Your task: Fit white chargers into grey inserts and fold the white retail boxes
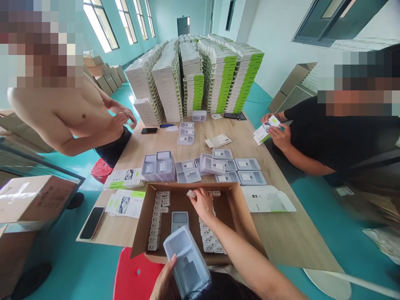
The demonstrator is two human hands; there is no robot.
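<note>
My left hand [167, 273] grips a grey-blue plastic tray [187, 260] with moulded compartments, held tilted in front of the cardboard box's near edge. Over the box, my right hand [203, 204] pinches a small white block-shaped item [191, 194] between thumb and fingers. The open cardboard box [243, 204] holds rows of similar small white pieces [154, 229] along its left side and more white pieces [208, 237] right of centre, partly behind my right forearm. Another plastic tray [180, 218] lies inside the box, in the middle.
Beyond the box stand stacked trays [158, 166] and several loose trays [250, 164]. Printed cartons [128, 204] and a phone [92, 223] lie left; flat white cartons [268, 199] lie right. Tall carton stacks [193, 79] fill the table's far end. One person stands left; another, right, handles a carton [265, 130].
</note>
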